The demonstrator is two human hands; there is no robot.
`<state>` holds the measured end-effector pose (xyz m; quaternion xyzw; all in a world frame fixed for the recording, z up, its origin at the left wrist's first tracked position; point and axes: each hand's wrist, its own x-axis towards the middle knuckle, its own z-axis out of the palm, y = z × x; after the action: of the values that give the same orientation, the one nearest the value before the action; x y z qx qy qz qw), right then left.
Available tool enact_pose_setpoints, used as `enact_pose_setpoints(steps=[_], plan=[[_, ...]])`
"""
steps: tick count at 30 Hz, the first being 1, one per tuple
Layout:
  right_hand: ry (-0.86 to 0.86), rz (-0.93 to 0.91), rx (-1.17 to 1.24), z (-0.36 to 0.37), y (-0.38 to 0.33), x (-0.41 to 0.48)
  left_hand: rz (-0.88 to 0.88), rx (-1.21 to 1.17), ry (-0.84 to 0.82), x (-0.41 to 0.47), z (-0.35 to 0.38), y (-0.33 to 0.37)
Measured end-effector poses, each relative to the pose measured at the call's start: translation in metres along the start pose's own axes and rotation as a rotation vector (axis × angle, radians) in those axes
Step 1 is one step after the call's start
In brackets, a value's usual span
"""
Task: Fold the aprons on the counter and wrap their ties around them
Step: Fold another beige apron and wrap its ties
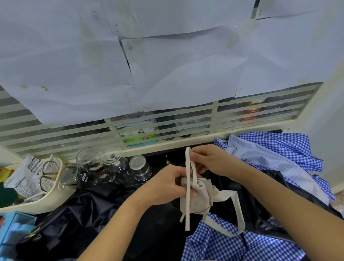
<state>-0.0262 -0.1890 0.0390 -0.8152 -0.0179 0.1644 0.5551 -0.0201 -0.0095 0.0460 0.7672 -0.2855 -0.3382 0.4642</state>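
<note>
Head camera is looking down on a dark counter (164, 157) that is running along a wall with a slatted cream grille (49, 129); white paper sheets (164, 57) are hanging above it and covering most of the wall. Black fabric (82, 219) is lying spread over much of the counter.

One beige apron (199, 198) is being held just above the counter's middle, folded into a small bundle. The left hand (169, 187) is gripping that bundle, fingers curled round it. The right hand (210, 162) is pinching one narrow tie (188, 204) at its top and holding it up, so the tie is running down across the bundle. One wider beige loop (238, 212) is hanging off the bundle's right side.

Blue checked cloth is showing in two places, below the hands (215, 245) and heaped at the right (282, 147); how many aprons that makes cannot be told. One steel cup (140, 168) is standing upside down beside a cluster of clear glasses (101, 165), at least four. One cream tray (51, 194) is holding packets at the left.
</note>
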Motion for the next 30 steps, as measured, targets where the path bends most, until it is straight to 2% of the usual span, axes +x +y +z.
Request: enact_pose_setpoints(steps=[3,5,9,12,15,21,27,30], plan=[[-0.018,-0.098,0.003,0.002,-0.002,-0.001,0.006,-0.034,-0.043,-0.003,-0.001,0.001],[-0.057,-0.074,0.045,0.005,0.001,-0.001,0.017,-0.057,-0.053,-0.004,-0.002,0.002],[-0.131,-0.031,-0.037,0.011,0.005,-0.003,0.022,-0.002,-0.079,-0.005,-0.003,0.001],[-0.038,-0.052,-0.104,0.005,0.001,-0.001,-0.007,-0.027,-0.083,-0.007,-0.002,-0.004],[0.077,-0.111,-0.210,0.002,-0.005,0.000,-0.038,-0.152,-0.049,-0.007,0.003,-0.007],[0.166,-0.129,-0.341,0.006,-0.014,0.001,-0.065,-0.235,0.123,-0.002,0.027,-0.004],[0.229,-0.106,-0.459,0.009,-0.031,-0.004,-0.210,-0.345,0.381,0.007,0.035,-0.018],[0.190,-0.063,-0.522,0.008,-0.038,-0.011,-0.285,-0.421,0.483,0.010,0.031,-0.027]])
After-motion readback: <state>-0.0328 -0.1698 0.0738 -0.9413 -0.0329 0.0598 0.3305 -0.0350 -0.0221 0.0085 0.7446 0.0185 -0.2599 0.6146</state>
